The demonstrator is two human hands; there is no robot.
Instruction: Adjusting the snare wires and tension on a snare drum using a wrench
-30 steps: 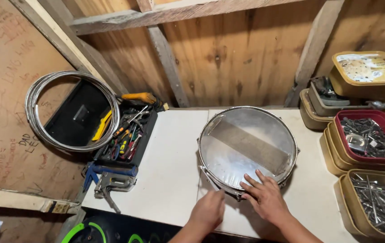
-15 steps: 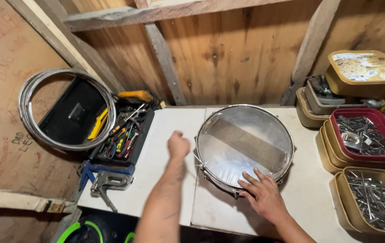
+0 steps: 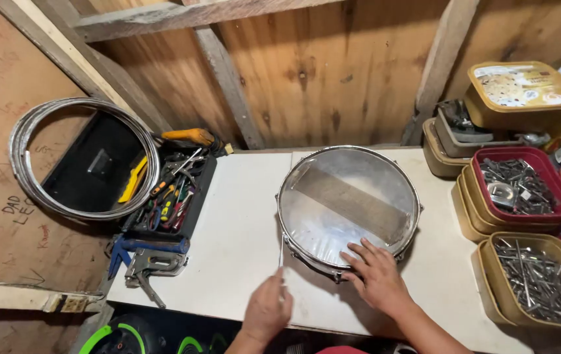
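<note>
Left hand point(image 3: 267, 308) pinching a thin rod point(image 3: 281, 262) upright beside the drum's rim; right hand point(image 3: 377, 278) spread, fingers on the near edge of the drum point(image 3: 348, 204) mid-table point(image 3: 228, 242). Loose steadying — likely slip, drum sliding toward the nail tubs point(image 3: 535, 283) — rod scratching the clear skin.

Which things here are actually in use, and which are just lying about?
In use:
- snare drum, lying flat on the white table
- right hand, resting on the drum's near rim
- left hand, holding a thin rod at the rim

Lying about:
- open tool case
- staple gun
- coiled hoops
- tubs of nails and screws
</note>
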